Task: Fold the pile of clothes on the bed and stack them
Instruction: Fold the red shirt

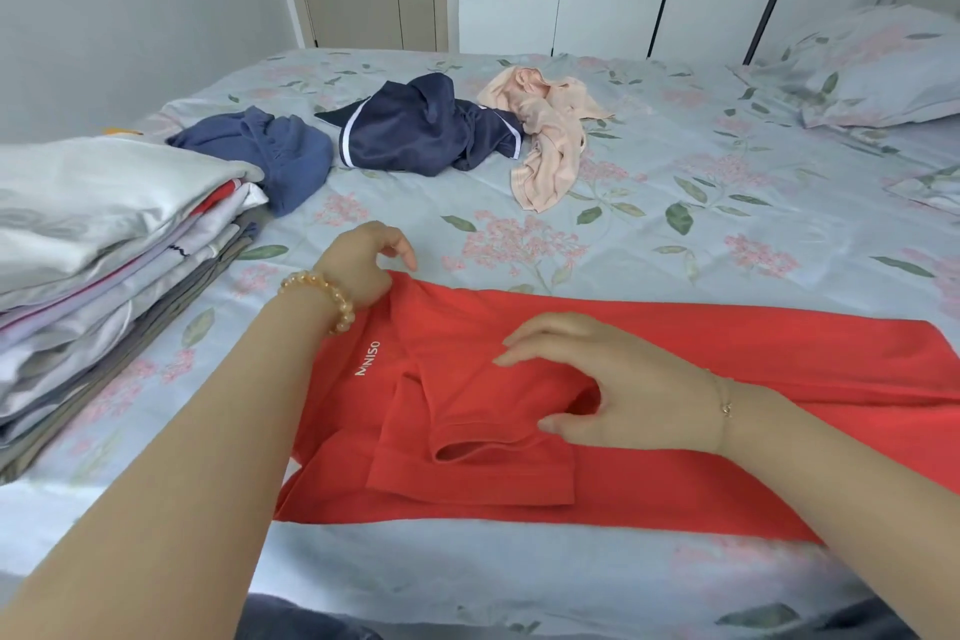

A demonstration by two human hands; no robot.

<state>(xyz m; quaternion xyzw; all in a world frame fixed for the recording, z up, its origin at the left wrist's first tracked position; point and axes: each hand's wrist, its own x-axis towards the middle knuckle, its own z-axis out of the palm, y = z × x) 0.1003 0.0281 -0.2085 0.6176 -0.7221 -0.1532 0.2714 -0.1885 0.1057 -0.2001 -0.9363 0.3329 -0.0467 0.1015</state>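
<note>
Hands worked a bright red cotton T-shirt (649,338) spread across the near side of the floral-sheeted bed (701,203). The left hand (363,260) pinched its far upper edge, fingers curled round the cloth; the right hand (597,379) lay on the folded-in sleeve, fingers loosely spread. A stack of folded pale clothes (104,244) sat left, with 3 crumpled garments (426,130) beyond.

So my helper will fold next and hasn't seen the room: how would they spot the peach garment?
Start at the floral bed and look past the red shirt to three crumpled garments. The peach garment is the rightmost, touching the navy white-striped piece. It is the only pale one; the others are blue.
</note>
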